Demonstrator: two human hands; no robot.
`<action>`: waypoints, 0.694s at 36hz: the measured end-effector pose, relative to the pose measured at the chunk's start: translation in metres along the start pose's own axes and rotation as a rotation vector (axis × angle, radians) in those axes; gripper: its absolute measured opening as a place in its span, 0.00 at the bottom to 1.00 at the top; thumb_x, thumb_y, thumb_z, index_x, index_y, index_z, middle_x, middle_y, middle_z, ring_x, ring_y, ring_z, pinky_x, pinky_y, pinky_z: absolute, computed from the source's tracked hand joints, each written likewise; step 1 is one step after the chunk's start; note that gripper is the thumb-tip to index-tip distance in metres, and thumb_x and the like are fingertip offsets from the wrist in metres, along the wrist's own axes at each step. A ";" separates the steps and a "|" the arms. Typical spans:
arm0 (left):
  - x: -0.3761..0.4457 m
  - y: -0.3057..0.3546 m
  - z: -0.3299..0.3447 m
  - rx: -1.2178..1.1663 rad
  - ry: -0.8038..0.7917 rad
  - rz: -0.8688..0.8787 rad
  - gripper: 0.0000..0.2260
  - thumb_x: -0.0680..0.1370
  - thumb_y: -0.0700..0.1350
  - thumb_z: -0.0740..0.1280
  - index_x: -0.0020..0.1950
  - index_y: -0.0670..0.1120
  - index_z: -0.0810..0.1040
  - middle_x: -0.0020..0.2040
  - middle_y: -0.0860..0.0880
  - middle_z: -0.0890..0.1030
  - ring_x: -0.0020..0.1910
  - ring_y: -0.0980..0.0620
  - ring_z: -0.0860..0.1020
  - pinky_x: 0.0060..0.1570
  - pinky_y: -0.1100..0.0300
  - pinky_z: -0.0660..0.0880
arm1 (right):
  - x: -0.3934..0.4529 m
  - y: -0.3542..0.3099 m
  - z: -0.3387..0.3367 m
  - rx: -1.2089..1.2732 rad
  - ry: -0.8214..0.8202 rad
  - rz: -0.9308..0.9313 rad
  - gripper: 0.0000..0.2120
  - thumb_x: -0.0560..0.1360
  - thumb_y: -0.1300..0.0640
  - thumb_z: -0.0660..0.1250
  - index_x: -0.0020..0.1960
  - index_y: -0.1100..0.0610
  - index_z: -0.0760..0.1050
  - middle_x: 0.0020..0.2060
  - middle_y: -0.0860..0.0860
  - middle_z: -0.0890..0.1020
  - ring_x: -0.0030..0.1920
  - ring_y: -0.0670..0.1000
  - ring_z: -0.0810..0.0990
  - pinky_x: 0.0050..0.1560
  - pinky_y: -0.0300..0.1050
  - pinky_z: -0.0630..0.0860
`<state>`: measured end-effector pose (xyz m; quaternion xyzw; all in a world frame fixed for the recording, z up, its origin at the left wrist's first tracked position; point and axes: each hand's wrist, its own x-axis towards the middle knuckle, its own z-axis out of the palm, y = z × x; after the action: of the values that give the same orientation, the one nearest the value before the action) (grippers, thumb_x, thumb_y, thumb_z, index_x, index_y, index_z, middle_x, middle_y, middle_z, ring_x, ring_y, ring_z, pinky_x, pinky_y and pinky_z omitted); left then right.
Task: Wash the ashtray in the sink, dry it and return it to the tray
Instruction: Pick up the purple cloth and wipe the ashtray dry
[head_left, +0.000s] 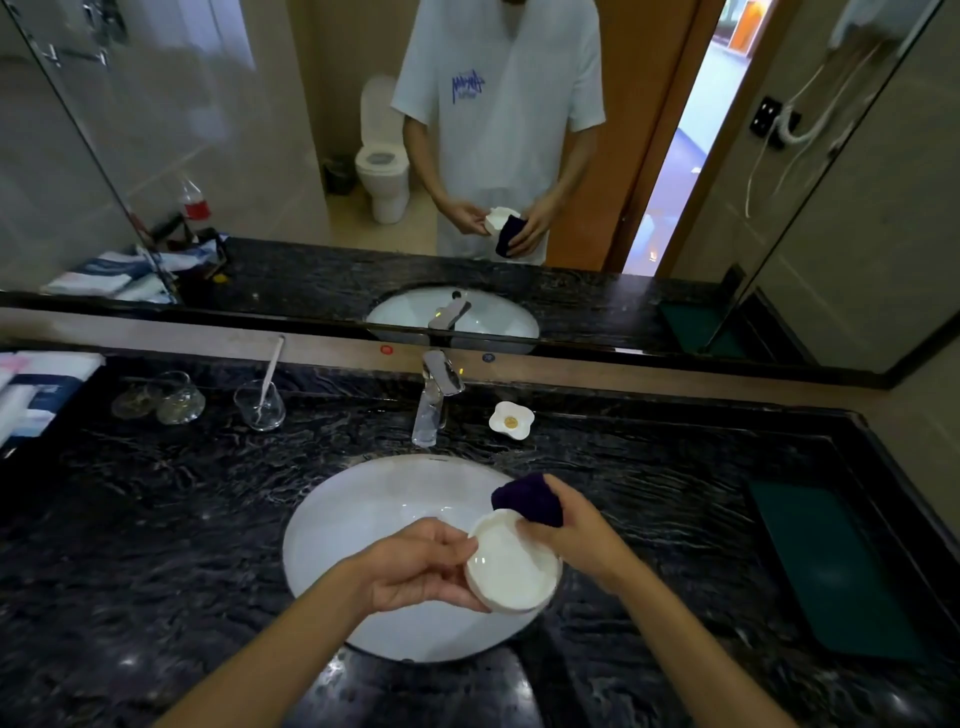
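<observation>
My left hand (415, 564) grips the white ashtray (513, 564) by its rim over the sink (337, 519), tilted so its bowl faces me. My right hand (566, 525) clutches a dark cloth (530, 499) against the far rim, likely wiping it. The green tray (831, 566) waits at right.

Glass tumbler (260, 405) and flower-shaped soap dish (511, 419) flank the faucet (434, 400).

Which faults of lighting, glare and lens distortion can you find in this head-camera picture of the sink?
Head view: wide-angle lens bows the mirror edge and countertop; specular glints dot the wet black stone; soft glare whitens the sink basin; corners darken; the ashtray stays sharp, while the mirrored room looks hazy.
</observation>
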<state>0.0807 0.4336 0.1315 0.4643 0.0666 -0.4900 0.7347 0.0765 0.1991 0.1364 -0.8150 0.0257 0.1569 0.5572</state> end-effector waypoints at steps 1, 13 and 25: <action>0.001 -0.004 0.000 -0.018 0.025 0.021 0.10 0.80 0.35 0.65 0.55 0.28 0.76 0.52 0.31 0.83 0.53 0.35 0.83 0.54 0.37 0.80 | 0.000 0.005 0.004 0.028 0.033 0.003 0.17 0.74 0.62 0.72 0.60 0.49 0.78 0.55 0.47 0.85 0.57 0.47 0.83 0.61 0.52 0.79; 0.016 -0.049 0.029 -0.157 0.308 0.293 0.10 0.80 0.37 0.65 0.59 0.32 0.77 0.56 0.34 0.84 0.57 0.36 0.82 0.54 0.45 0.82 | -0.021 0.019 0.058 0.528 0.649 0.208 0.22 0.74 0.72 0.68 0.65 0.57 0.76 0.55 0.54 0.84 0.56 0.55 0.81 0.62 0.57 0.78; -0.002 0.011 0.001 0.050 -0.079 -0.054 0.21 0.78 0.49 0.70 0.64 0.36 0.76 0.57 0.34 0.82 0.59 0.35 0.80 0.60 0.34 0.76 | -0.011 -0.012 -0.004 -0.014 -0.035 -0.036 0.19 0.74 0.65 0.71 0.60 0.49 0.77 0.52 0.47 0.86 0.54 0.47 0.84 0.52 0.42 0.81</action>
<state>0.0881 0.4348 0.1402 0.4610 0.0376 -0.5291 0.7114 0.0694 0.1984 0.1518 -0.8164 0.0002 0.1613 0.5545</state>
